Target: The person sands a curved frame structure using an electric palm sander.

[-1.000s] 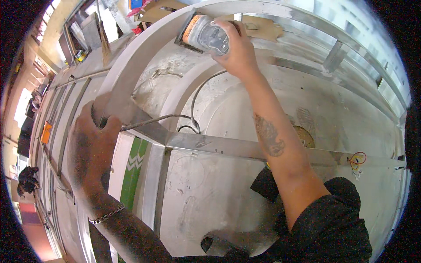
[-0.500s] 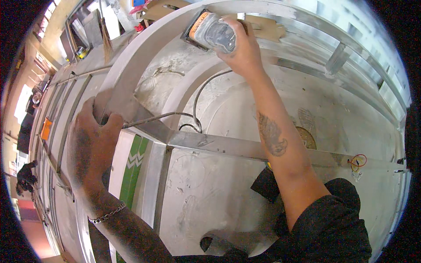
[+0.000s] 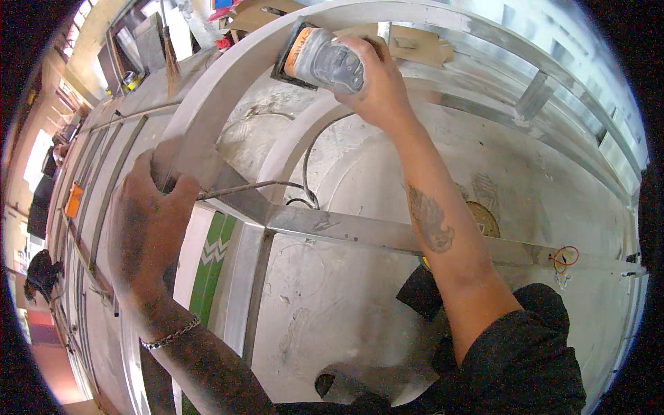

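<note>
- Leftmost, between eight and nine o'clock, one other person (image 3: 43, 275) bends low, below one orange piece (image 3: 73, 200) too small to identify.
- At nine, your left hand (image 3: 153, 221) has thumb and fingers wrapped about the low end of the curved frame (image 3: 228, 83), seemingly to brace it; one chain bracelet (image 3: 171, 334) circles that wrist.
- At half past ten, one broom (image 3: 170, 66) stands beyond the frame, perhaps kept out of your way.
- Between nine and ten, near the centre, one dark cable (image 3: 256, 185) meets your left thumb; I cannot tell whether you pinch it. Its slack bend likely leaves room to move.
- At eleven, one smaller arch (image 3: 297, 138) makes two with the curved frame.
- At twelve, one sander (image 3: 321, 61) is tilted, apparently so its black pad lies along the frame's inner side.
- Just right of twelve, your right hand (image 3: 377, 79) is closed round the sander's back, probably to push straight into the pad.
- Just past three, one tangle of wires (image 3: 564, 257) sits beside the crossbar (image 3: 346, 228).
</note>
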